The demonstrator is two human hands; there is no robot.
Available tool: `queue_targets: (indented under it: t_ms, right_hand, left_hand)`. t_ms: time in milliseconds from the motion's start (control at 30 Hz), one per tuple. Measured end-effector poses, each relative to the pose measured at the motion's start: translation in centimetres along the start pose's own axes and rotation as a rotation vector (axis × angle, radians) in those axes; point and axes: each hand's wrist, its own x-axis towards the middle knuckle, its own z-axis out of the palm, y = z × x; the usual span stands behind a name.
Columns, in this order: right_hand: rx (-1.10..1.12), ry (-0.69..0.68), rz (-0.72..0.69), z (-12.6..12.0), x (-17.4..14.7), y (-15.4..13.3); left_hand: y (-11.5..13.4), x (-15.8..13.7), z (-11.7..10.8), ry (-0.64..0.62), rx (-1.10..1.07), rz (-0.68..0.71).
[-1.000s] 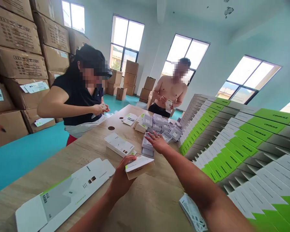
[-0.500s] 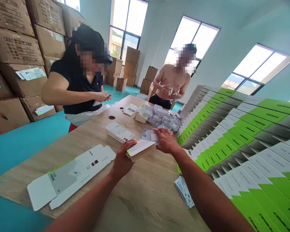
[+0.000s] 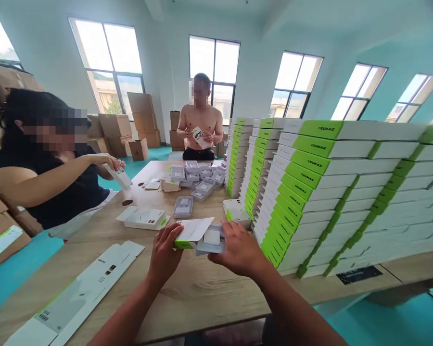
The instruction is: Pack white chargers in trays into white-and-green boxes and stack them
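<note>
Under tall windows [image 3: 120, 48], a wood-grain table [image 3: 202, 302] stands on teal floor [image 3: 36, 259]. Above it, the left hand [image 3: 166, 245] pinches a green-and-white carton [image 3: 195, 229]; the right hand's [image 3: 240, 246] fingers clasp a clear plastic case [image 3: 211, 239] at its open end. Stacked cartons [image 3: 306, 178] wall off the right; piled cases [image 3: 198, 175] sit beyond, a flattened carton [image 3: 82, 290] left.

Bare tabletop [image 3: 205, 300] runs open on the near side of the left hand [image 3: 166, 247] and right hand [image 3: 240, 245], but stacked boxes [image 3: 310, 182] wall off the right and piled trays [image 3: 198, 172] crowd the way ahead!
</note>
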Motion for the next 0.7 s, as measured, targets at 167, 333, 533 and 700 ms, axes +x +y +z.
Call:
queue_targets:
  t_ms: [167,333,533,700]
  right_hand:
    - [-0.064,-0.021,0.04,-0.7,-0.2,1.3]
    - [-0.069,-0.027,0.076,-1.2,-0.2,0.8]
    - [0.37,0.116,-0.269,-1.4,-2.0,0.2]
    - [0.64,0.178,-0.292,1.0,-3.8,2.1]
  left_hand:
    - [0.5,0.3,-0.7,-0.042,0.084,0.103]
    - [1.8,0.2,-1.0,-0.107,0.084,0.127]
    - [3.7,0.2,-1.5,-0.099,0.006,-0.043]
    - [6.6,-1.8,-2.9,-0.374,-0.619,-0.505]
